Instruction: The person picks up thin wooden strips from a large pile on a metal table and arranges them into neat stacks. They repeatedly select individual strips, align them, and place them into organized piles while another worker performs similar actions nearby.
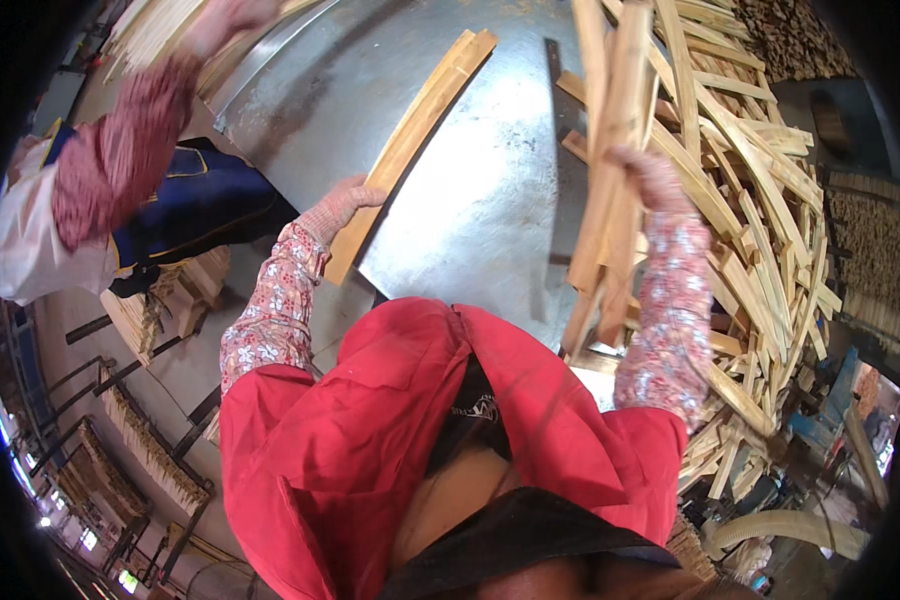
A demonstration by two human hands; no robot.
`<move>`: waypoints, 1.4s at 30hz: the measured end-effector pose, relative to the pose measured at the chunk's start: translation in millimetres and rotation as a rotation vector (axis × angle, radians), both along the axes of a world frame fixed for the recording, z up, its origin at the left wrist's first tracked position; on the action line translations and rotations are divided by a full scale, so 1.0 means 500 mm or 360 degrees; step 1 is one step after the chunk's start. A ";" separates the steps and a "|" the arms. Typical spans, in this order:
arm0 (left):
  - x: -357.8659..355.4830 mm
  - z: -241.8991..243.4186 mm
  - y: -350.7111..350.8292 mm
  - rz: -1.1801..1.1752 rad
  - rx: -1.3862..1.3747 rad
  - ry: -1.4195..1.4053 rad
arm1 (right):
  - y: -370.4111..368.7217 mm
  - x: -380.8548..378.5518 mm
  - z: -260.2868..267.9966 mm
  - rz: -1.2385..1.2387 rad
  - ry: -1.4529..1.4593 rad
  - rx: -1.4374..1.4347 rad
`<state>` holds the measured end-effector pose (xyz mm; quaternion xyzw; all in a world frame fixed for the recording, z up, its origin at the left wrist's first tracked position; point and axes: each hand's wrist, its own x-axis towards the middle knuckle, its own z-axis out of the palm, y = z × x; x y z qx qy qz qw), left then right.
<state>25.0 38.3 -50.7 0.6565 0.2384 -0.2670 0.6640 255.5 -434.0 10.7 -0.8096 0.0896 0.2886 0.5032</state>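
Observation:
My left hand [345, 204] grips the near part of two long wooden strips [412, 142] that lie side by side. The strips slant across a shiny metal tabletop [465, 217], their near end jutting past its edge. On the right, my right hand [649, 176] is curled around the outer side of a bundle of wooden strips [607, 172]. That hand and the top of the bundle are blurred, and some of the fingers are hidden. Floral sleeves cover both of my forearms.
A large loose pile of wooden strips [757, 225] borders the table on the right. At the left, another person's arm [127, 142] reaches over more pale strips [154, 34]. Racks of stacked wood [150, 442] stand at lower left, and a ribbed hose [787, 531] lies at lower right.

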 end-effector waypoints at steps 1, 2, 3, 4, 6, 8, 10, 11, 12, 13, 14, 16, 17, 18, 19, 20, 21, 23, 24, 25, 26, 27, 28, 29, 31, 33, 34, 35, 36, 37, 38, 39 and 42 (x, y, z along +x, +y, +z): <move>0.000 0.032 -0.009 0.0066 -0.0403 0.0141 | 0.018 -0.023 -0.036 0.0041 -0.0253 -0.0437; -0.012 0.059 -0.039 0.0260 -0.0721 0.0119 | 0.040 -0.045 -0.070 0.0052 -0.0453 -0.0907; -0.031 0.075 -0.069 0.0478 -0.1032 0.0103 | 0.105 -0.118 -0.054 0.0078 -0.0747 -0.1261; -0.037 0.076 -0.082 0.0486 -0.1136 0.0062 | 0.133 -0.158 -0.075 0.0148 -0.1208 -0.1488; -0.028 0.041 -0.097 0.0404 -0.0821 0.0009 | 0.251 -0.304 -0.001 0.0076 -0.1184 -0.0648; 0.003 0.051 -0.155 0.0337 -0.0320 -0.0015 | 0.349 -0.422 -0.002 0.0419 -0.0507 -0.0457; 0.021 0.042 -0.214 0.0366 0.0200 -0.0116 | 0.429 -0.492 0.027 0.0880 -0.0195 -0.0462; 0.029 0.035 -0.234 0.0370 0.0455 -0.0180 | 0.447 -0.511 0.014 0.0671 -0.0143 -0.0505; 0.034 -0.005 -0.213 0.0413 -0.0076 -0.0208 | 0.438 -0.518 -0.016 0.0569 -0.0099 -0.0272; 0.043 0.003 -0.213 0.0366 -0.0105 -0.0200 | 0.414 -0.517 -0.061 0.0437 -0.0050 0.0198; 0.048 0.021 -0.213 0.0316 -0.0128 -0.0182 | 0.388 -0.517 -0.102 0.0309 0.0041 0.0672; 0.038 0.020 -0.178 0.0293 -0.0594 -0.0109 | 0.354 -0.485 -0.043 0.0181 0.0521 0.1400; 0.029 0.012 -0.163 0.0296 -0.0510 -0.0110 | 0.338 -0.496 -0.067 -0.0059 0.0724 0.1664; 0.031 0.024 -0.155 0.0289 -0.0429 -0.0120 | 0.340 -0.504 -0.054 -0.0154 0.0798 0.1672; 0.033 0.031 -0.151 0.0285 -0.0347 -0.0131 | 0.346 -0.513 -0.042 -0.0248 0.0873 0.1679; 0.036 0.014 -0.151 0.0301 -0.0242 -0.0188 | 0.362 -0.516 -0.071 -0.0163 0.0780 0.1415; 0.034 0.026 -0.159 0.0283 -0.0087 -0.0170 | 0.384 -0.525 -0.102 -0.0081 0.0693 0.1161; 0.037 0.053 -0.181 0.0239 0.0211 -0.0136 | 0.433 -0.554 -0.092 0.0040 0.0276 0.1012; 0.032 0.048 -0.174 0.0272 0.0036 -0.0200 | 0.441 -0.563 -0.117 0.0031 0.0264 0.1190; 0.034 0.059 -0.169 0.0211 0.0185 -0.0153 | 0.442 -0.561 -0.135 0.0013 0.0250 0.1356; 0.035 0.074 -0.160 0.0147 0.0335 -0.0107 | 0.435 -0.564 -0.151 -0.0088 0.0406 0.1504; 0.036 0.080 -0.148 0.0083 0.0480 -0.0059 | 0.420 -0.565 -0.160 -0.0193 0.0565 0.1647; 0.030 0.057 -0.118 -0.0080 0.0892 -0.0152 | 0.403 -0.565 -0.159 -0.0292 0.0731 0.1788; 0.019 0.037 -0.080 -0.0139 0.1145 -0.0125 | 0.386 -0.564 -0.158 -0.0314 0.0726 0.1732; 0.013 0.055 -0.028 -0.0650 0.1776 -0.0106 | 0.342 -0.557 -0.150 -0.0395 0.0687 0.1627; -0.008 0.030 0.005 -0.0824 0.2027 0.0115 | 0.310 -0.540 -0.087 -0.0353 0.0615 0.1418; -0.004 0.037 -0.005 -0.0838 0.2072 0.0114 | 0.290 -0.533 -0.074 -0.0321 0.0553 0.1337; -0.005 0.049 -0.016 -0.0852 0.2117 0.0113 | 0.268 -0.528 -0.066 -0.0291 0.0493 0.1255; 0.002 0.070 -0.035 -0.0738 0.2173 -0.0236 | 0.236 -0.518 -0.089 -0.0132 0.0428 0.0953; 0.010 0.091 -0.053 -0.0614 0.2203 -0.0577 | 0.214 -0.499 -0.082 0.0023 0.0375 0.0643; 0.022 0.117 -0.072 -0.0482 0.2211 -0.0915 | 0.166 -0.487 -0.059 0.0338 0.0080 0.0089; 0.029 0.164 -0.096 -0.0436 0.2435 -0.1443 | 0.137 -0.470 -0.004 0.0626 -0.0175 -0.0501; 0.081 0.306 -0.163 -0.0979 0.2440 -0.1682 | 0.077 -0.412 0.087 0.1214 -0.0650 -0.1061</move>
